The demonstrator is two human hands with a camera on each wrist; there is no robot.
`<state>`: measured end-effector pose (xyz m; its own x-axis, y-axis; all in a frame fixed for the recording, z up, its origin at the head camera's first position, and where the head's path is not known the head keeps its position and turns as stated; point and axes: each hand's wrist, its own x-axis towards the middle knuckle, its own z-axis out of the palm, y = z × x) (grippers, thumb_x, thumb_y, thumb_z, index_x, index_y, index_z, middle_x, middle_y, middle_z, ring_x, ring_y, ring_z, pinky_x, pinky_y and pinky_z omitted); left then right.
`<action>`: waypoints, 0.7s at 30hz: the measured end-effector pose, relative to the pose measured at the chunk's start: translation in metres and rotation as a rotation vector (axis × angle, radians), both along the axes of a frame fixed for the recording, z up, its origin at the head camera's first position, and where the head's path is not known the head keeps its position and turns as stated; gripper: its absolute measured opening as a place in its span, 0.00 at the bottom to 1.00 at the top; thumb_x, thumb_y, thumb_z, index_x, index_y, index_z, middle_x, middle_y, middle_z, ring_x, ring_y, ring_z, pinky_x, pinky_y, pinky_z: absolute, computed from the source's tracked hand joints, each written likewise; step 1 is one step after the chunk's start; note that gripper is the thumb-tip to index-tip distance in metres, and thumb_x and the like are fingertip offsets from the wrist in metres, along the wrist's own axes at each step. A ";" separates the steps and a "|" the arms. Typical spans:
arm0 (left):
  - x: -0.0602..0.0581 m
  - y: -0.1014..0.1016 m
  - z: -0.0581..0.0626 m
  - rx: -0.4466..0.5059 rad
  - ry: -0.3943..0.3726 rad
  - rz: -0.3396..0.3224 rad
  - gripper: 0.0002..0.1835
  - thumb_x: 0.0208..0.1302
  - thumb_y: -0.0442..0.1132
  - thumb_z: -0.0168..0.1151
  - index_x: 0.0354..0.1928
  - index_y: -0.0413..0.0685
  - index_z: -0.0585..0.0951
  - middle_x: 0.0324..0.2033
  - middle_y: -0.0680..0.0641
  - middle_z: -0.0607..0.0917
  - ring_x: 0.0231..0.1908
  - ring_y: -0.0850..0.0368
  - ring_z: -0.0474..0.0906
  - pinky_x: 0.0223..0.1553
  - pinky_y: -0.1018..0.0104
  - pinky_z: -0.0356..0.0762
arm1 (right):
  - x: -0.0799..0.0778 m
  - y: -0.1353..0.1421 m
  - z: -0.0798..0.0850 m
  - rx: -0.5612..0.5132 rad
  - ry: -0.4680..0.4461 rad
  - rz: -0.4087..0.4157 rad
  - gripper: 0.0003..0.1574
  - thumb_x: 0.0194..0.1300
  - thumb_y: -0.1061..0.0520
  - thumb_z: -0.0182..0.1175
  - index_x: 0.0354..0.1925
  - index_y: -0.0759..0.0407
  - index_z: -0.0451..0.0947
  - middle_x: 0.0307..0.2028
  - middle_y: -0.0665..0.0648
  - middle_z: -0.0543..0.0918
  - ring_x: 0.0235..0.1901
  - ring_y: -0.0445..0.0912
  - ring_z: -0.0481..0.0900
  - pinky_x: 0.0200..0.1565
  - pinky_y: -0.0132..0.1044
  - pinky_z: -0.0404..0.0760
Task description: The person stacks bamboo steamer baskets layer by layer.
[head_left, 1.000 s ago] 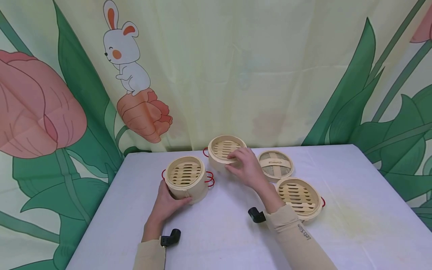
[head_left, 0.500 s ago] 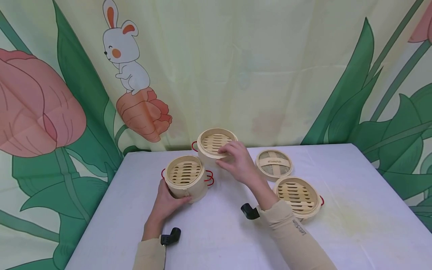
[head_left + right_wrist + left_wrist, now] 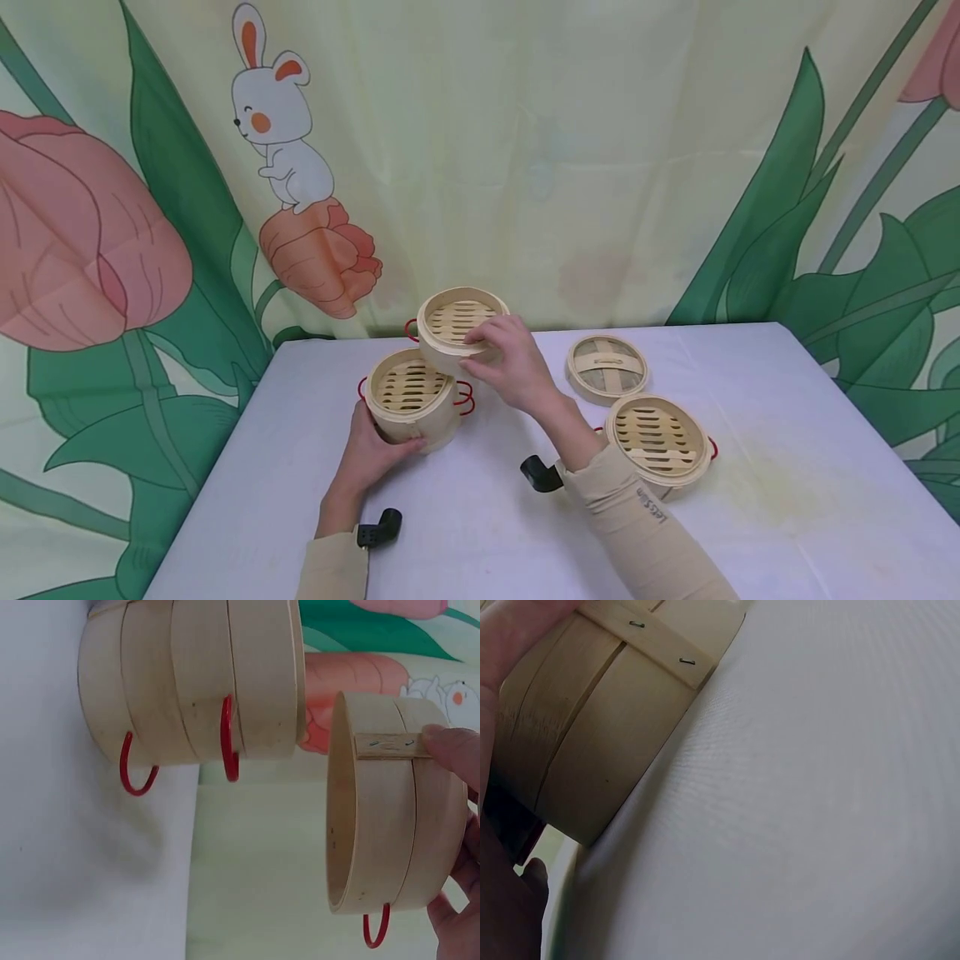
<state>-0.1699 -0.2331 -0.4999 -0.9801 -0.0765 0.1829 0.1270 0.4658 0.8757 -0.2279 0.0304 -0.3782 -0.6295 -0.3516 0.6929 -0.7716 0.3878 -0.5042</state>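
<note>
A stack of bamboo steamer baskets stands on the left part of the table, red loop handles on its sides. My left hand grips its lower wall, thumb at the front and fingers round the left side; in the left wrist view the stapled wall sits on the cloth. My right hand pinches another steamer basket by its near right side. This basket is held in the air at the back right of the stack, overlapping its far rim in the head view. The right wrist view shows a gap between them.
A bamboo steamer lid with a crossed strap lies right of centre toward the back. In front of it, beside my right forearm, sits one more slatted steamer basket. A white cloth covers the table; a printed curtain hangs behind it.
My right hand has lifted its steamer basket and carried it left until it overlaps the stack's far rim. My left hand keeps its grip on the stack.
</note>
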 end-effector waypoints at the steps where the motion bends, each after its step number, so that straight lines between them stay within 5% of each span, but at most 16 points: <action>1: 0.000 0.000 0.000 -0.004 -0.001 0.003 0.64 0.37 0.46 0.88 0.73 0.43 0.55 0.64 0.40 0.65 0.66 0.46 0.61 0.69 0.49 0.54 | 0.001 -0.002 0.001 0.002 0.003 0.004 0.16 0.51 0.63 0.78 0.39 0.59 0.83 0.40 0.55 0.83 0.47 0.54 0.75 0.53 0.47 0.72; 21: 0.000 0.002 0.000 0.001 0.010 -0.003 0.67 0.36 0.49 0.88 0.75 0.47 0.53 0.67 0.42 0.62 0.67 0.48 0.59 0.69 0.47 0.56 | 0.013 -0.029 0.007 0.027 0.015 0.064 0.16 0.51 0.62 0.78 0.37 0.58 0.83 0.39 0.54 0.83 0.46 0.52 0.75 0.51 0.45 0.74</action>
<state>-0.1695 -0.2315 -0.4999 -0.9785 -0.0736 0.1926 0.1373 0.4645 0.8749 -0.2145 0.0019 -0.3709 -0.5947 -0.4097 0.6918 -0.8027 0.3509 -0.4822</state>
